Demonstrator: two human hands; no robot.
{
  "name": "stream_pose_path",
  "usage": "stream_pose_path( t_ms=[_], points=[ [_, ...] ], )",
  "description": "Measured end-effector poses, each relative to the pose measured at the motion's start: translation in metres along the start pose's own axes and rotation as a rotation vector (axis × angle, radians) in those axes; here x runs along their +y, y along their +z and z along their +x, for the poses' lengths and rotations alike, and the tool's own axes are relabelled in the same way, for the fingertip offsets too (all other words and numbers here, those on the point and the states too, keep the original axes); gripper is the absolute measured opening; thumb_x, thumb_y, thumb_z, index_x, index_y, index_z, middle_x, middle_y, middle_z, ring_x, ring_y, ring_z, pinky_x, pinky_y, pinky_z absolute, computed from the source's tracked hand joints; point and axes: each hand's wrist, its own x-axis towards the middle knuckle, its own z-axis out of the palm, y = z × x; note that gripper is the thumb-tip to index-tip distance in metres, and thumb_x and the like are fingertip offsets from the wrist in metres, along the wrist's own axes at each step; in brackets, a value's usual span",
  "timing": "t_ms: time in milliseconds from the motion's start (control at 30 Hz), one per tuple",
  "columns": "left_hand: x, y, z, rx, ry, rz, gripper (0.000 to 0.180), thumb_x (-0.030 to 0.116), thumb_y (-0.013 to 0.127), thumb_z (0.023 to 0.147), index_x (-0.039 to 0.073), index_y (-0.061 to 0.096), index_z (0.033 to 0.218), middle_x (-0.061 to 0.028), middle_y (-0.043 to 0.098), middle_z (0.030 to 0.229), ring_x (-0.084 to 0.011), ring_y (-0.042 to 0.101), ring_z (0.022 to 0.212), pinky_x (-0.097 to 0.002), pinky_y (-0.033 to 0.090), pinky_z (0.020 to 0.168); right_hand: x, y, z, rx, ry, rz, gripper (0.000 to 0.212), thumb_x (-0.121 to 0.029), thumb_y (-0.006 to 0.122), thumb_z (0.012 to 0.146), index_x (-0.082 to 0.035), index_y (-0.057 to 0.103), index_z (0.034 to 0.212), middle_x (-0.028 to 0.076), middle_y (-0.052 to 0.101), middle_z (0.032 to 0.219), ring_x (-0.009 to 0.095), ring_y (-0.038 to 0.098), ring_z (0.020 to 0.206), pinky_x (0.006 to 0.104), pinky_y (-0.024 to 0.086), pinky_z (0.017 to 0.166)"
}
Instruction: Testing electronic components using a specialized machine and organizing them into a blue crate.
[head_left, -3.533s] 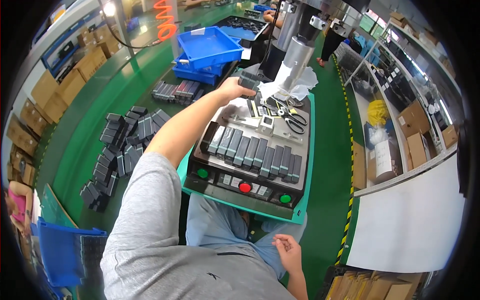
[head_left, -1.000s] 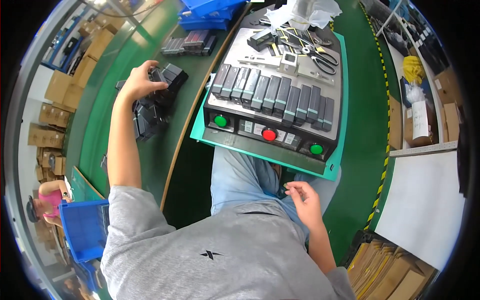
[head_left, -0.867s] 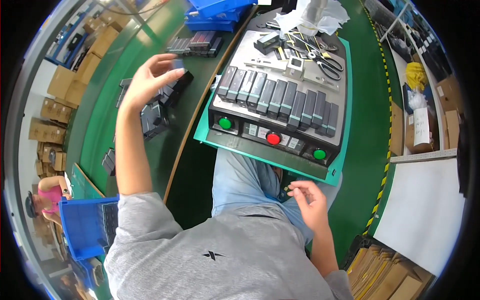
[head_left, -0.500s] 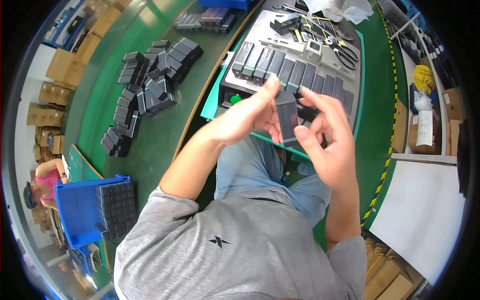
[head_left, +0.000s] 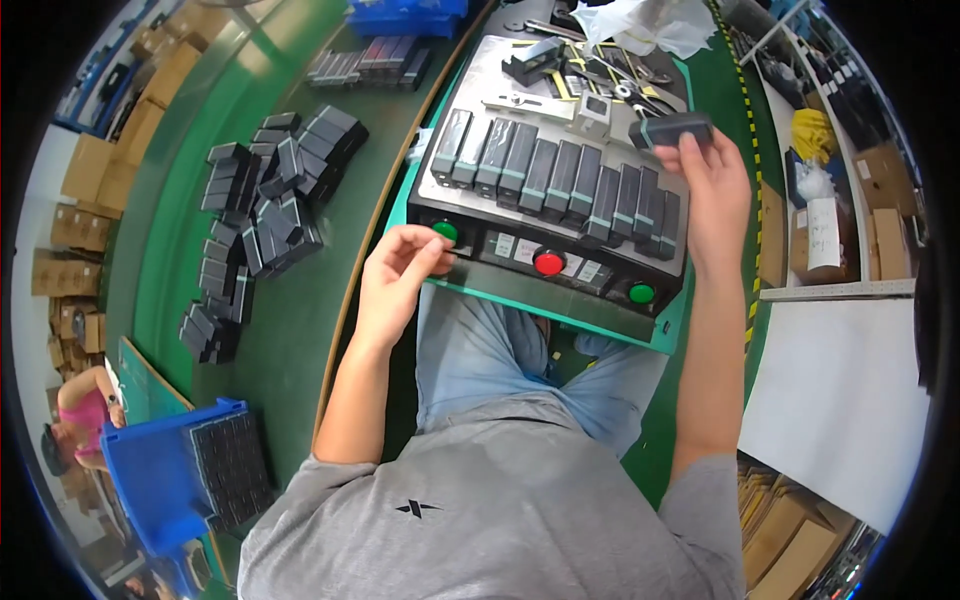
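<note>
The right hand (head_left: 708, 185) grips a black rectangular block (head_left: 668, 130) above the black, metal-topped machine (head_left: 612, 285); a low swing could topple the dark block row (head_left: 565, 180). Left hand (head_left: 400, 280), grip unclear, might bump the round green button (head_left: 446, 231)

At upper right, my right hand (head_left: 712, 180) hides part of the dark block (head_left: 662, 129) I grip; left of centre, my left hand (head_left: 396, 280) covers a corner of the machine (head_left: 603, 287), and I cannot tell whether it touches the green button (head_left: 446, 231). Blue trays (head_left: 405, 20) and a plastic bag (head_left: 650, 22) are cut off by the top edge
</note>
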Motion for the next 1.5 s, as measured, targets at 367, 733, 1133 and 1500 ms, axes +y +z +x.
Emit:
stream_pose_path(
  t_ms=[367,733,1133,1500],
  points=[
    [-0.009,-0.002,0.007,0.019,0.0,-0.085,0.018,0.01,0.067,0.098,0.001,0.06,0.112,-0.0124,0.068,0.116,-0.0194,0.067,0.107,-0.0331,0.054,0.092,0.039,0.033,0.072,-0.235,-0.076,-0.247,0.04,-0.01,0.068,0.096,0.008,0.054,0.129,0.013,0.067,0.117,0.016,0.07,0.092,0.0274,0.053,0.084],
    [-0.028,-0.002,0.018,-0.009,0.052,-0.006,0.016,0.007,0.068,0.096,0.001,0.061,0.11,-0.0069,0.067,0.108,-0.0136,0.065,0.099,-0.0287,0.052,0.091,0.004,0.024,0.031,-0.136,-0.136,-0.478,0.04,-0.019,0.068,0.098,-0.002,0.059,0.132,0.012,0.068,0.121,0.016,0.069,0.092,0.0281,0.054,0.083],
    [-0.03,-0.015,0.018,-0.181,0.179,0.147,0.019,-0.001,0.07,0.092,0.003,0.062,0.109,-0.0066,0.062,0.114,-0.0134,0.062,0.104,-0.0289,0.051,0.093,0.06,-0.041,-0.162,-0.249,0.218,-0.19,0.006,-0.004,0.066,0.094,0.002,0.064,0.095,0.009,0.068,0.094,0.016,0.065,0.088,0.0292,0.051,0.084],
    [0.086,-0.115,0.089,0.736,0.52,1.63,0.04,0.031,0.075,0.083,0.004,0.066,0.111,-0.0197,0.069,0.104,-0.0389,0.064,0.103,-0.0515,0.049,0.091,0.023,-0.037,-0.177,-0.266,0.243,-0.227,0.008,-0.002,0.064,0.096,0.004,0.067,0.101,0.009,0.069,0.089,0.013,0.066,0.073,0.0259,0.052,0.07]
  ],
)
